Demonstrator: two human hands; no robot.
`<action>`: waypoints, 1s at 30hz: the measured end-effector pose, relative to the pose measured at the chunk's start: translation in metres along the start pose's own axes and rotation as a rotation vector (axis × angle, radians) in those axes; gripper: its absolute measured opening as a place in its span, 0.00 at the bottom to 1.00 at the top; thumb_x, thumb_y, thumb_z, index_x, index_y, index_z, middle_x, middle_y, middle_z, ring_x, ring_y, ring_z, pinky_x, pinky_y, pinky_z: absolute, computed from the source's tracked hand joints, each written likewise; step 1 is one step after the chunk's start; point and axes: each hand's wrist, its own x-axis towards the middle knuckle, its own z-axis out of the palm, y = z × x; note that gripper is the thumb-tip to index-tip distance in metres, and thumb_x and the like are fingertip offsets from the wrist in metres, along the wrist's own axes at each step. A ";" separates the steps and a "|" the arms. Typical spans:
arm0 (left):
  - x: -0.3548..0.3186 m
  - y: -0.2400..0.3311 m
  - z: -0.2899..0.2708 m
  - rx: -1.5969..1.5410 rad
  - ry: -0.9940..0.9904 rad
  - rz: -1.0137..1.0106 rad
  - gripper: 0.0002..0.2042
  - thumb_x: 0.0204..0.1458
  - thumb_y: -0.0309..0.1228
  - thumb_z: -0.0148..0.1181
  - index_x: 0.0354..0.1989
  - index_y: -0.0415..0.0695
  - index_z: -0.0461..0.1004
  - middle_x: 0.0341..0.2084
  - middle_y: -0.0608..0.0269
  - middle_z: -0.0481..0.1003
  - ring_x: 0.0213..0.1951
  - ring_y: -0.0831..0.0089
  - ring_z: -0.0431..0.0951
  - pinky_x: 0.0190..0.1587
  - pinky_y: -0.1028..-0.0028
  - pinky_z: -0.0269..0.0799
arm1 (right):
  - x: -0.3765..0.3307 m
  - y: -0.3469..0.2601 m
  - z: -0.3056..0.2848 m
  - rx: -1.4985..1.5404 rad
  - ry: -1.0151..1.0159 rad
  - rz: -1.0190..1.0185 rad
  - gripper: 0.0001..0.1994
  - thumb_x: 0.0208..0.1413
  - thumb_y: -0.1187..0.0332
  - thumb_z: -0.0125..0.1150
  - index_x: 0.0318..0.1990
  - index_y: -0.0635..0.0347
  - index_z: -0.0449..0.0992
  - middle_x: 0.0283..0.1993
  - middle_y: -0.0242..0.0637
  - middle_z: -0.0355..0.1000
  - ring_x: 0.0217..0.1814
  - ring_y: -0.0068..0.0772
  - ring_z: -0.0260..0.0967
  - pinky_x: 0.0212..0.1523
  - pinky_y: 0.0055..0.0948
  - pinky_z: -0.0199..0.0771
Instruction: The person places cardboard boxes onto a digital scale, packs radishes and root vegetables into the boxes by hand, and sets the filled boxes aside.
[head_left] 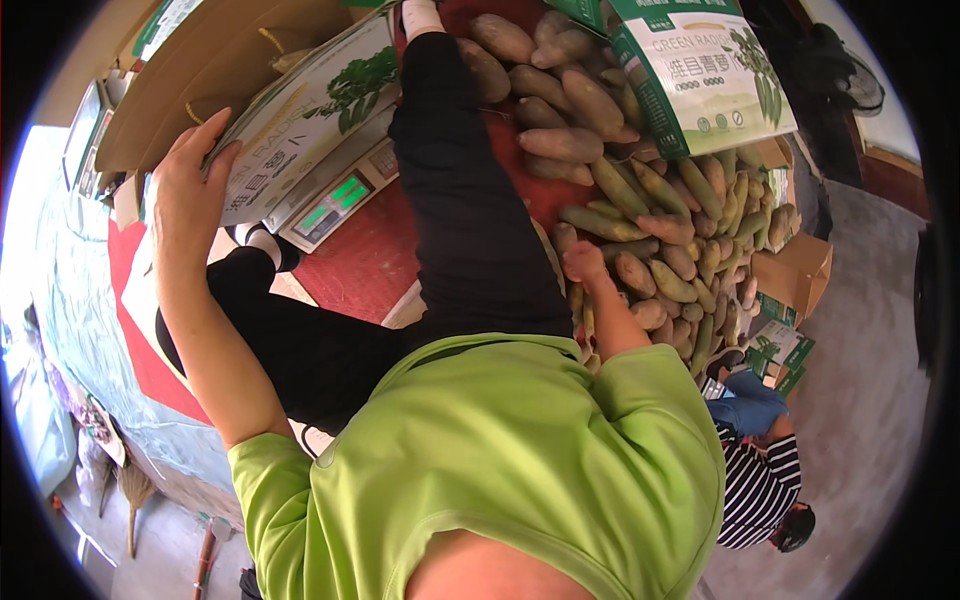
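Note:
At the upper left my left hand (190,185) grips the near wall of a printed cardboard box (300,125), thumb outside and fingers over the rim. A few radishes with yellow stalks (290,60) show inside it. The box rests on a digital scale (345,192) with a lit green display. My right hand (585,262) is closed at the left edge of a big heap of green and brownish radishes (665,228). A brownish radish (564,237) lies against its fingers; whether they hold anything is hidden.
My outstretched leg (440,190) lies between the scale and the heap, over red cloth (365,265). Another printed carton (705,80) stands on the heap's far side. A person in a striped shirt (755,485) is at the right. A broom (133,490) is at lower left.

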 end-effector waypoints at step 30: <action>-0.015 0.003 -0.020 0.132 0.106 -0.050 0.14 0.51 0.31 0.60 0.48 0.45 0.77 0.37 0.58 0.79 0.40 0.66 0.80 0.43 0.72 0.73 | 0.044 -0.130 -0.150 1.066 0.412 0.774 0.35 0.55 0.66 0.60 0.68 0.35 0.49 0.60 0.34 0.63 0.44 0.38 0.68 0.37 0.39 0.72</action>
